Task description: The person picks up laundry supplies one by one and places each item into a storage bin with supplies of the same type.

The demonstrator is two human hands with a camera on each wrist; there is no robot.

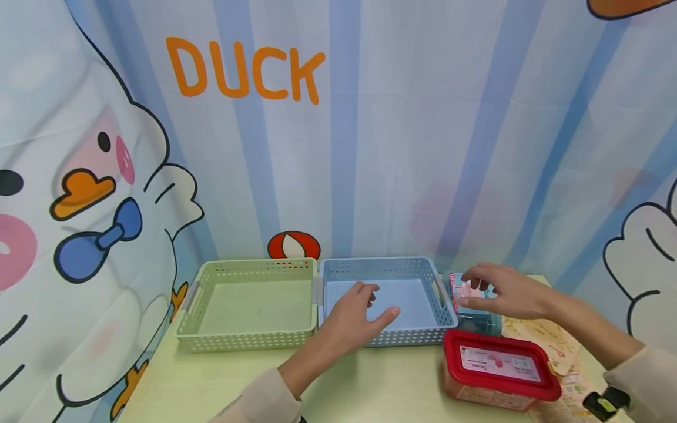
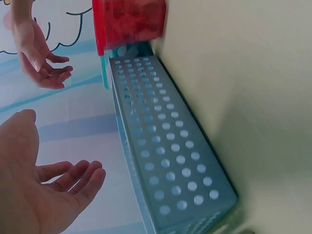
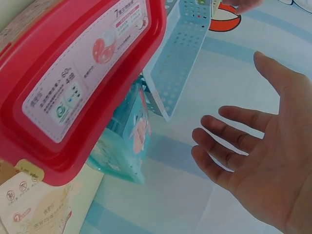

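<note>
We see the left hand [image 1: 349,317] by the blue basket [image 1: 412,302] and the right hand [image 1: 508,291] by the teal package [image 3: 139,131] at right, both relaxed and empty, thumbs apart; descending clear of the near red-lidded tub [image 1: 499,364] seems best.

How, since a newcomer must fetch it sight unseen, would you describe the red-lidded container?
On the table in the head view, find the green basket and, right of it, the blue basket. Near the blue basket's front right corner sits the container. Its bright red lid with a pale label sets it apart from the teal item just behind it.
</note>
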